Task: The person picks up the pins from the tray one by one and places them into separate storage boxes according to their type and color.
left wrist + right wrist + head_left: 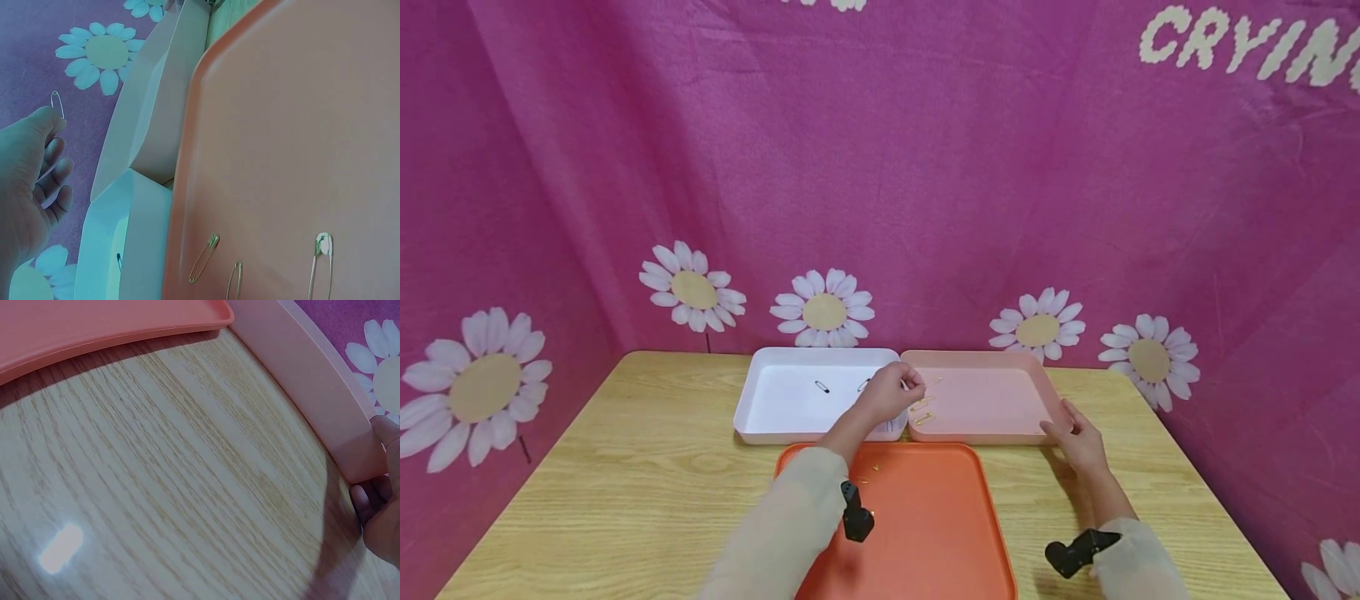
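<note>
My left hand (891, 393) is above the place where the white and pink trays meet. Between its thumb and forefinger it pinches a safety pin (57, 103), the looped end pointing up. Several gold safety pins (923, 418) lie at the left side of the pink tray (985, 437). My right hand (1082, 442) holds that tray at its front right corner, thumb at the rim and fingers curled low against the wall. In the white tray (767, 434) lie dark safety pins (822, 387), partly hidden by the left hand.
In front of both trays, an orange tray (936, 533) lies on the wooden table (625, 483), with gold safety pins (204, 257) on it; the left sleeve covers part of it. A purple cloth (880, 167) with daisies hangs right behind the table.
</note>
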### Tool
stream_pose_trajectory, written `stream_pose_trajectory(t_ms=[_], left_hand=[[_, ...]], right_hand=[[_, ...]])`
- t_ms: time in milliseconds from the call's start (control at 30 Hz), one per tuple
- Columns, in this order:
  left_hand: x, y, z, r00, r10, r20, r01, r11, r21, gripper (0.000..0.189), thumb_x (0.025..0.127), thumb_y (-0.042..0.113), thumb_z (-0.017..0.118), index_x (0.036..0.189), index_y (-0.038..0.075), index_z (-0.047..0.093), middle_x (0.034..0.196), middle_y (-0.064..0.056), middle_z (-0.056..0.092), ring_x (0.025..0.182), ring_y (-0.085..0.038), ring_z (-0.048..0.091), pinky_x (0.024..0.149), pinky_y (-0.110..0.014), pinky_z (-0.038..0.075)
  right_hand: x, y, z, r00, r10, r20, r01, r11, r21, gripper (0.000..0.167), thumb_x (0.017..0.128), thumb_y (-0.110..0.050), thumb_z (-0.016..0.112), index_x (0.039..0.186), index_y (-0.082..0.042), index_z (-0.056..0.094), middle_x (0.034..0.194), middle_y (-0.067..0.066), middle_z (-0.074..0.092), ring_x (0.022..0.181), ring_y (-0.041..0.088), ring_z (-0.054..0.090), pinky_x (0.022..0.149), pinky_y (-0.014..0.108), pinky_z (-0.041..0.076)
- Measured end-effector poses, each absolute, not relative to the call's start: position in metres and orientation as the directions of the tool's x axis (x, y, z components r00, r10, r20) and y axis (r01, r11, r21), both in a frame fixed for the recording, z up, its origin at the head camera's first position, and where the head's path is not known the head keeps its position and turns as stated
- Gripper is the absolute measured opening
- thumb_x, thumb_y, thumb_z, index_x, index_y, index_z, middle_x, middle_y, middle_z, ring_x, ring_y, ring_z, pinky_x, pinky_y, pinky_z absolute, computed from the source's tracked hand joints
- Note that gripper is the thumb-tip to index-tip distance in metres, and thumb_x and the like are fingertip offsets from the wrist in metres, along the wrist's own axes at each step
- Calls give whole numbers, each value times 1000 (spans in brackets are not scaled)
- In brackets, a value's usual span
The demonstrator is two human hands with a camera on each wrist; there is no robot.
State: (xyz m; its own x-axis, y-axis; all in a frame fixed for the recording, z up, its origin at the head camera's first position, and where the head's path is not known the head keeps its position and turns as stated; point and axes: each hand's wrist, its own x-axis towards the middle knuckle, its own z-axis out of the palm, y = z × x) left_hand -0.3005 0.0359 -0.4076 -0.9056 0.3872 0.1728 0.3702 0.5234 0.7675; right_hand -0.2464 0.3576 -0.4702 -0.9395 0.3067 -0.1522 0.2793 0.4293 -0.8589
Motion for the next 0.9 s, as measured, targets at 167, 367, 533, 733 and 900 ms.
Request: stream_pose_trajectory(t_ms=[167,367,533,733,900], left_hand=[[-301,41,-408,-913,374,163,352,520,778,9,85,15,59,88,8,63,83,-1,57,73,-9,47,66,-21,41],[-304,47,-408,-922,346,175,341,509,790,10,85,16,58,88,8,63,84,-2,59,71,-9,47,67,-22,41],[-304,52,-408,-930,321,182,331,508,795,9,85,15,58,89,8,62,85,-2,59,71,-9,47,66,-22,41],[-302,54,-407,-938,307,160,303,504,808,10,86,16,57,90,8,61,86,-2,58,72,-11,47,67,-22,41],[-300,56,-409,-941,297,165,296,478,827,9,88,16,57,90,8,61,86,-2,57,72,-11,46,66,-23,41]], right_hand=[[-247,357,-470,-936,310,-167,290,409,-865,77,92,-31,57,150,-13,10,153,25,10,141,40,14,114,48,17],[-247,357,-469,-935,313,-168,294,416,-861,77,92,-32,56,150,-13,10,154,24,9,141,40,15,114,48,17],[-246,356,-468,-936,317,-150,281,419,-864,76,91,-29,57,150,-13,13,153,25,12,141,40,17,114,47,18],[-246,358,-468,-935,323,-144,278,422,-863,75,91,-29,56,150,-12,14,153,26,13,141,40,17,114,47,18],[-246,357,-469,-935,321,-151,283,417,-864,75,91,-29,57,150,-12,13,153,26,12,140,40,17,114,47,18]])
